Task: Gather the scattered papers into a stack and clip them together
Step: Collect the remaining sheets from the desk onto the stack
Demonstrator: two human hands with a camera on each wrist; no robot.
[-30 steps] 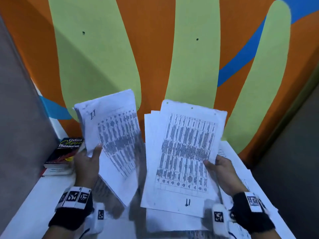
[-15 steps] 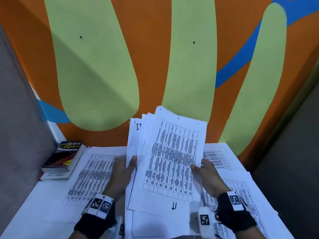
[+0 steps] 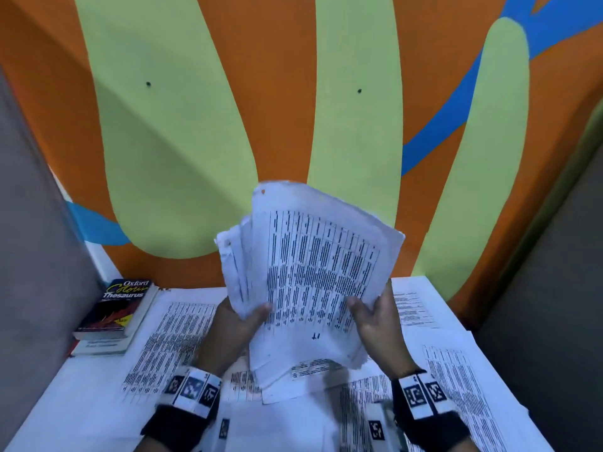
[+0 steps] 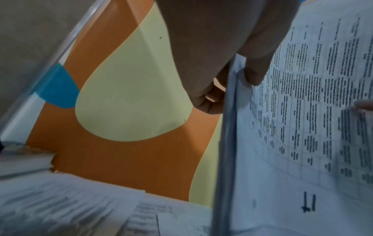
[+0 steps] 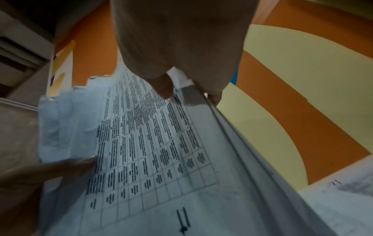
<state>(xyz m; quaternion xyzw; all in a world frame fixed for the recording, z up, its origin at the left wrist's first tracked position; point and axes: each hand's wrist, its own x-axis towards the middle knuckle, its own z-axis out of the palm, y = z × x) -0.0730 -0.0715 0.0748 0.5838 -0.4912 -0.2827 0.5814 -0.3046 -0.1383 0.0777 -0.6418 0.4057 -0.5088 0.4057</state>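
Observation:
A sheaf of printed papers stands nearly upright above the table, its edges uneven, a table of text on the front sheet. My left hand grips its left edge, thumb on the front, and my right hand grips its right edge the same way. In the left wrist view the sheaf shows edge-on with my thumb pressed on it. In the right wrist view my thumb lies on the front sheet. More printed sheets lie loose on the white table. No clip is in view.
Two stacked books, the top one a thesaurus, sit at the table's back left. An orange, green and blue painted wall rises right behind the table. Loose sheets cover the table's right side up to its edge.
The two separate bundles came together into one sheaf. My hands moved closer to each other, and the sheaf now sits more squared and lifted between them.

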